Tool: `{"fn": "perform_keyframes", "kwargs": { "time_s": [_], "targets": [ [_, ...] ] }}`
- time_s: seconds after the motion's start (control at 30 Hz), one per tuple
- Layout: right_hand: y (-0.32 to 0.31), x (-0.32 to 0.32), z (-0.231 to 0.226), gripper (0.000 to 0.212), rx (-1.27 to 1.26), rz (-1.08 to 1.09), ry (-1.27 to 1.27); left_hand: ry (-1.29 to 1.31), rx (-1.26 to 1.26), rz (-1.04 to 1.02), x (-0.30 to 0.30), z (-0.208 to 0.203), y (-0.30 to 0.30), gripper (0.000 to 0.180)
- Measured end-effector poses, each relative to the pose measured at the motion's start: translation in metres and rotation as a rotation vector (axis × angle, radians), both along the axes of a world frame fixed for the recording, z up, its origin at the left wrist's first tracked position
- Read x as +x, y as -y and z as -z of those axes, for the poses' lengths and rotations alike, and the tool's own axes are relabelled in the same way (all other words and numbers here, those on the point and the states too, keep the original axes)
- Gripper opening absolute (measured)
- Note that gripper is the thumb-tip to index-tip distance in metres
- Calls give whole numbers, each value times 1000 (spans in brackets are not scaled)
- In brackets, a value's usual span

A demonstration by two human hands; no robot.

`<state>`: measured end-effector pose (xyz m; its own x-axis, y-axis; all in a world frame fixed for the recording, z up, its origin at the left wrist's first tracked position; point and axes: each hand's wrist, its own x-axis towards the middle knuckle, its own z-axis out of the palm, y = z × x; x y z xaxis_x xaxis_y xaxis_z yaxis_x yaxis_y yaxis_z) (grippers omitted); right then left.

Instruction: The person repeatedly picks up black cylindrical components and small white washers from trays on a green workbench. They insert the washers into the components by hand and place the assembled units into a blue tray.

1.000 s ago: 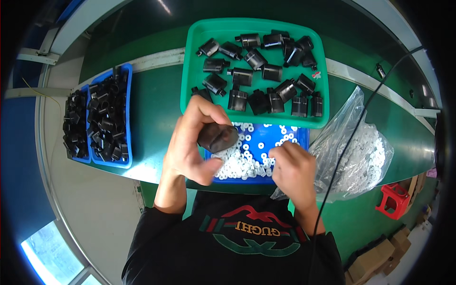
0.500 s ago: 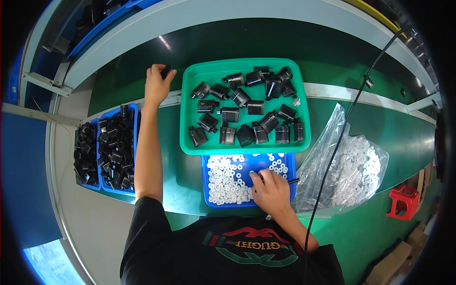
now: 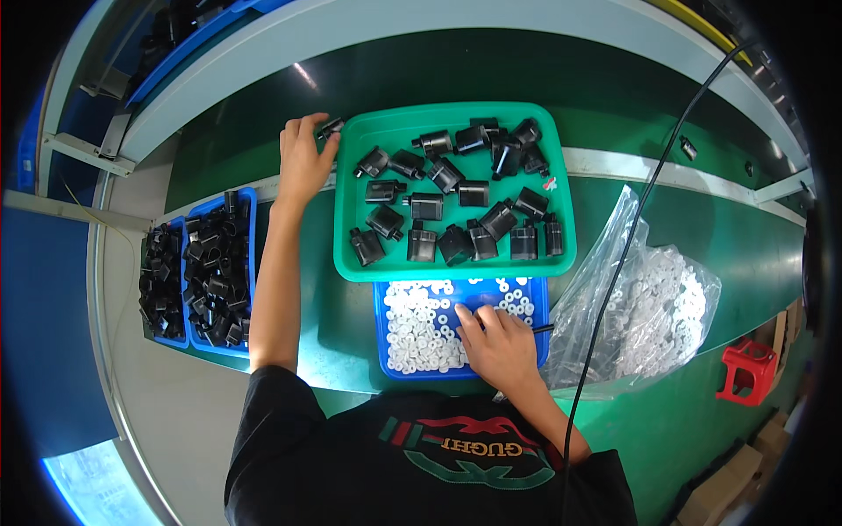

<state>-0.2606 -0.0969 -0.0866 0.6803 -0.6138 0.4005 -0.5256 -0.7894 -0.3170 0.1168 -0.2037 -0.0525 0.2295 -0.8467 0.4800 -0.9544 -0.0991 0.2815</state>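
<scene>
My left hand point(image 3: 304, 168) is closed on a small black cartridge point(image 3: 331, 129) by the upper left corner of a green tray point(image 3: 341, 228). Inside that tray lie several black cartridges point(image 3: 426, 207) of the same kind, with narrow necks and partly see-through bodies. My right hand point(image 3: 500, 349) rests over a blue tray point(image 3: 382, 329) of small white rings point(image 3: 416, 337), its fingers curled round a thin black rod-like tool point(image 3: 545, 329). Only the tool's end shows beside the hand. Whether a ring is at its fingertips I cannot make out.
Two blue bins point(image 3: 253, 263) of black parts stand at the left. To the right lies a clear plastic bag point(image 3: 653, 316) of white rings. A black cable point(image 3: 605, 329) hangs across the right side. A red stool point(image 3: 748, 372) stands beyond the table's right edge.
My left hand has moved a little to the right with the cartridge, up to the green tray's corner. The right hand has stayed over the ring tray, shifting only slightly.
</scene>
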Motion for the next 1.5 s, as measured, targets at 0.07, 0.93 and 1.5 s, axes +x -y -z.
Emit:
{"fn": "perform_keyframes", "kwargs": {
  "time_s": [0.07, 0.93, 1.5],
  "targets": [
    [-1, -1, 3, 27, 15, -2, -8, -10, 106, 97, -38, -27, -33, 35],
    [6, 23, -18, 21, 227, -49, -160, -376, 361, 26, -119, -38, -124, 44],
    [-24, 60, -23, 18, 287, -457, -1, -1137, -157, 134, -114, -38, -163, 38]
  ]
}}
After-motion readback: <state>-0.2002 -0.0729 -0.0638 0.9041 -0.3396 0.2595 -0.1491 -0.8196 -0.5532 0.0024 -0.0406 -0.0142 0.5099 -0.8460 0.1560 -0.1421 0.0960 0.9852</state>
